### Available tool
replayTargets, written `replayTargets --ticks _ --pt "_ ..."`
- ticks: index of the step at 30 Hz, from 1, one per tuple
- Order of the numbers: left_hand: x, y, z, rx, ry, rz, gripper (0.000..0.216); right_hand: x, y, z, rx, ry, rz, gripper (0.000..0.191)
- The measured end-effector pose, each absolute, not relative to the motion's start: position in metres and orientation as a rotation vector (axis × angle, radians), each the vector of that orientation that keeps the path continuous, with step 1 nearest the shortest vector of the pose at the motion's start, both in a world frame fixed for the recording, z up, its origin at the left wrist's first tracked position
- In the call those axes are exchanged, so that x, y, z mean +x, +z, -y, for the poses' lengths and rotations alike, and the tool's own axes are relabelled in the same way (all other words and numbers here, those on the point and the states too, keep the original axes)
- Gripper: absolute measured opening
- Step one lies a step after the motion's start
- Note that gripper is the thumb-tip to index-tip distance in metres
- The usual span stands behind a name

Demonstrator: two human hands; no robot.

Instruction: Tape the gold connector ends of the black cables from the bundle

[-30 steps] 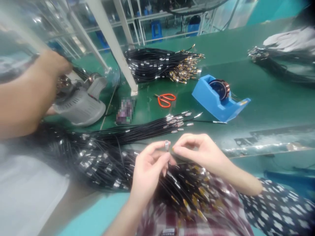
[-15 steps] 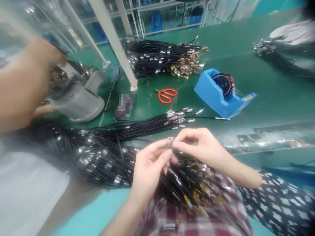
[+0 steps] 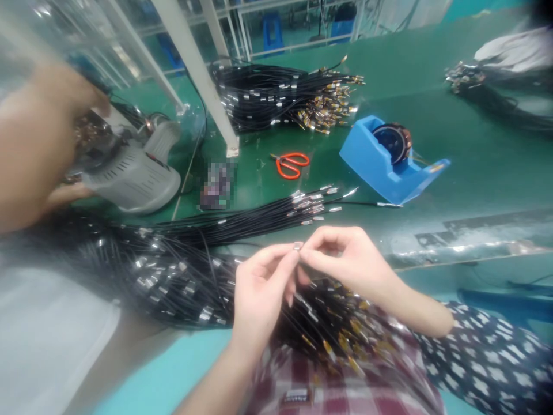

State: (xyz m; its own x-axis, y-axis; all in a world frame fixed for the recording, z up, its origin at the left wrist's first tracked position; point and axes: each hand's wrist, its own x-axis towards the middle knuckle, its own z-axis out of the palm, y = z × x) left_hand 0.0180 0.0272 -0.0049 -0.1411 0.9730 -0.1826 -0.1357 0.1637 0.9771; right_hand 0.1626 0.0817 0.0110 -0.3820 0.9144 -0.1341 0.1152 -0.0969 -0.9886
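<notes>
Between the thumb and forefinger of my left hand [image 3: 259, 288] is a small silvery cable connector [image 3: 297, 245], mostly covered by the fingertips. My right hand [image 3: 352, 253] meets it from the right, thumb and forefinger pinched together at the connector's edge; what they grip is too small to make out. Under both hands, a bundle of black cables [image 3: 319, 314] with metal ends and amber tape lies across my lap. Just beyond my fingers, more black cables [image 3: 254, 222] with bare silvery ends rest on the green table.
A blue tape dispenser [image 3: 375, 164] holds an amber roll. Red-handled scissors [image 3: 291, 165] lie left of it, with taped cables [image 3: 285, 95] behind. At left, a co-worker's arm [image 3: 38, 138] reaches over a grey machine [image 3: 133, 181]. A white post [image 3: 201, 69] rises from the table.
My fingertips have closed further over the connector, hiding the amber patch that showed on it. The right hand has shifted slightly left. The whole view has moved a little.
</notes>
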Motion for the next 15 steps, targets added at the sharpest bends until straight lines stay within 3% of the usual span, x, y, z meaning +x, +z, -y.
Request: replayTargets --ticks 9,15 --pt "0.013 0.000 -0.033 0.851 1.113 -1.290 0.019 0.167 0.011 -0.085 -1.146 1.460 1.593 0.012" --pt "0.012 0.005 -0.036 0.708 1.134 -1.244 0.019 0.170 -0.001 -0.087 -1.078 1.694 1.356 0.029"
